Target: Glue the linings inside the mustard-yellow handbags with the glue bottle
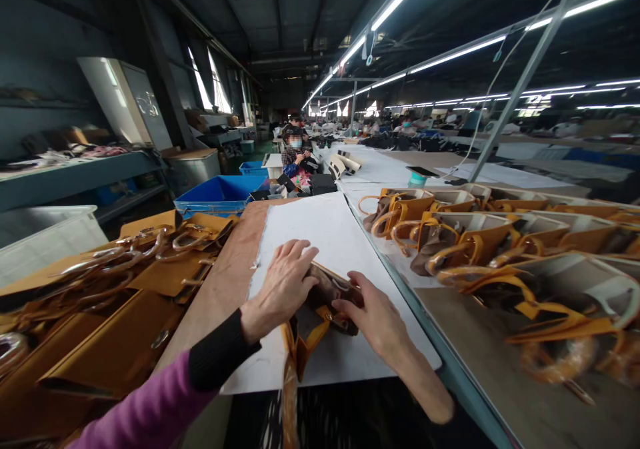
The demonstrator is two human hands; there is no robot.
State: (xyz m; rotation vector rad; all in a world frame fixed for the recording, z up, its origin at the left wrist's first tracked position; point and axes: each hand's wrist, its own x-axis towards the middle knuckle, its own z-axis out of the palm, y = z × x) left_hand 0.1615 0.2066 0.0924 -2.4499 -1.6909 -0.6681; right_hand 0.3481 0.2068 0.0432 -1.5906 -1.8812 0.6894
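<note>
A mustard-yellow handbag [320, 319] with a dark brown lining lies on a white sheet [325, 236] that covers the workbench in front of me. My left hand [280, 289] rests on the bag's upper left edge with its fingers curled over the rim. My right hand [373, 312] presses on the bag's right side, fingers bent against the lining. A yellow strap [290, 382] of the bag hangs down over the bench's near edge.
A pile of flat yellow bag panels with plastic-wrapped handles [115, 282] lies to the left. Rows of finished yellow handbags [480, 236] stand on the conveyor to the right. Blue bins [220, 196] and a seated masked person [295, 152] are further back. A metal post [525, 76] slants at right.
</note>
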